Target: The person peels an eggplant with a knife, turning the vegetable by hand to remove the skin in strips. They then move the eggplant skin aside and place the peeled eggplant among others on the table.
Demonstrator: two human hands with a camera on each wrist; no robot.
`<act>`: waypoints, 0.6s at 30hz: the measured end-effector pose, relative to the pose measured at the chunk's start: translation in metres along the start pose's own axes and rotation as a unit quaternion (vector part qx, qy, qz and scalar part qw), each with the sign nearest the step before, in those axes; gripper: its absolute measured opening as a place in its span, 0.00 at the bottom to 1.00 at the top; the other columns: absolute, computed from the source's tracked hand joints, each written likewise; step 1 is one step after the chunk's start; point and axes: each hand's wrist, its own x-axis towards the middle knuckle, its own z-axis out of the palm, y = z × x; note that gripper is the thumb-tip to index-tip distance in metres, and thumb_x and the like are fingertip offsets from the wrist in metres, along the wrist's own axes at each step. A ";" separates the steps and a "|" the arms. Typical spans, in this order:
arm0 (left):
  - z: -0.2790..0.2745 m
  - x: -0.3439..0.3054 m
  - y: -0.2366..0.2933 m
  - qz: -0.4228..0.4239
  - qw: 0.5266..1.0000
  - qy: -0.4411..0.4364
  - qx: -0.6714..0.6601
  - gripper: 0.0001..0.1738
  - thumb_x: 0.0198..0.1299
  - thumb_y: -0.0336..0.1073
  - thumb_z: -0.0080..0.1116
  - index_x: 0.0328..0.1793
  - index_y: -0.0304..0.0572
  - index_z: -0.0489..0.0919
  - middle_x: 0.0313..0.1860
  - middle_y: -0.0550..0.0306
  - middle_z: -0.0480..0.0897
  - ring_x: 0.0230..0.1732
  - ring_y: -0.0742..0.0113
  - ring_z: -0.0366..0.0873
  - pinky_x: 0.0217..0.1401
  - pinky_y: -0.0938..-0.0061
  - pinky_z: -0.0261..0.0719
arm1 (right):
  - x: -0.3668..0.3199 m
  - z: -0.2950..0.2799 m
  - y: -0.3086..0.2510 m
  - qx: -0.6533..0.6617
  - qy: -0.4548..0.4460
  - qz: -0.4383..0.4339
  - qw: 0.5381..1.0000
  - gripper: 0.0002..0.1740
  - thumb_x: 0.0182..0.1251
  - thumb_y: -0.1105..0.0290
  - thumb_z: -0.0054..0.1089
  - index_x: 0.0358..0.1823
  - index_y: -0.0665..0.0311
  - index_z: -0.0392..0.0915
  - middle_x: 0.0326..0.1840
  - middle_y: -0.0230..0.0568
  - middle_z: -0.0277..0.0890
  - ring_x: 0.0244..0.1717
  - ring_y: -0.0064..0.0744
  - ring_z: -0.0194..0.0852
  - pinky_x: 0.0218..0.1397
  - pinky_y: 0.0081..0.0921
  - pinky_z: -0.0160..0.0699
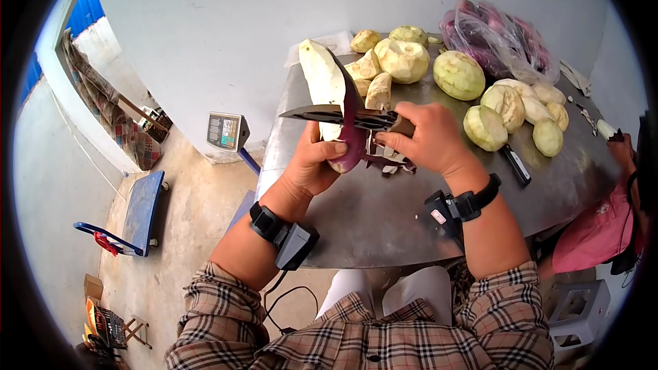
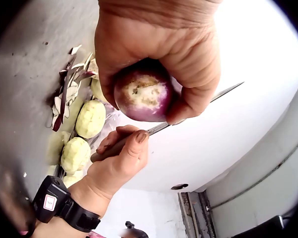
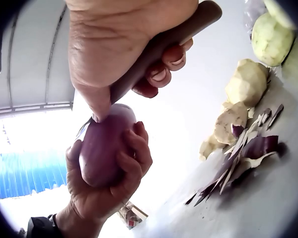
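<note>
plain workroom, metal table (image 1: 384, 212), digital scale (image 1: 227, 131)

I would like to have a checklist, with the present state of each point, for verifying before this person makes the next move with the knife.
1. Left hand grips the lower end of the purple vegetable: ok.
2. Right hand grips the handle of the knife: ok.
3. Left fingers well away from the blade: not ok, they look close to it.
4. Skin completely off: not ok, purple remains around the held end.
5. Blade sharp enough: cannot tell.
6. Peelings lying on the table, away from the gripping fingers: ok.
</note>
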 end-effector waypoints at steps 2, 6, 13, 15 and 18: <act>0.000 -0.001 0.000 0.014 1.000 0.005 0.007 0.42 0.42 0.34 0.64 0.68 0.41 0.61 0.57 0.48 0.74 0.54 0.57 0.75 0.51 0.61 0.79 | 0.000 -0.002 0.002 0.002 0.014 -0.004 1.000 0.25 0.48 0.44 0.68 0.31 0.59 0.80 0.18 0.43 0.75 0.24 0.48 0.76 0.27 0.39 0.73; -0.002 0.000 0.002 0.009 1.000 -0.006 0.014 0.44 0.42 0.38 0.66 0.68 0.41 0.61 0.57 0.48 0.74 0.55 0.57 0.75 0.51 0.61 0.80 | 0.001 -0.002 0.003 -0.018 0.025 -0.019 0.999 0.25 0.48 0.44 0.69 0.34 0.58 0.81 0.18 0.43 0.74 0.24 0.48 0.75 0.27 0.39 0.73; 0.000 0.001 0.008 -0.016 0.999 -0.011 0.033 0.40 0.45 0.35 0.72 0.65 0.39 0.65 0.55 0.54 0.76 0.54 0.62 0.76 0.54 0.66 0.78 | 0.002 -0.001 -0.003 -0.034 0.024 -0.045 0.998 0.24 0.48 0.45 0.69 0.25 0.60 0.76 0.16 0.43 0.73 0.22 0.49 0.75 0.26 0.40 0.72; 0.003 0.001 0.007 -0.020 0.999 -0.006 0.029 0.37 0.45 0.31 0.72 0.63 0.37 0.68 0.52 0.55 0.78 0.52 0.63 0.77 0.53 0.66 0.78 | 0.001 0.001 -0.003 -0.029 0.028 -0.048 0.998 0.25 0.48 0.45 0.68 0.23 0.60 0.74 0.16 0.43 0.73 0.22 0.49 0.75 0.26 0.40 0.72; 0.003 0.002 0.005 -0.033 0.998 -0.013 0.042 0.35 0.46 0.28 0.70 0.62 0.37 0.69 0.51 0.56 0.79 0.51 0.65 0.77 0.53 0.67 0.77 | 0.002 0.002 -0.005 -0.032 0.023 -0.049 0.998 0.24 0.48 0.45 0.68 0.23 0.60 0.75 0.15 0.43 0.73 0.21 0.49 0.75 0.26 0.40 0.73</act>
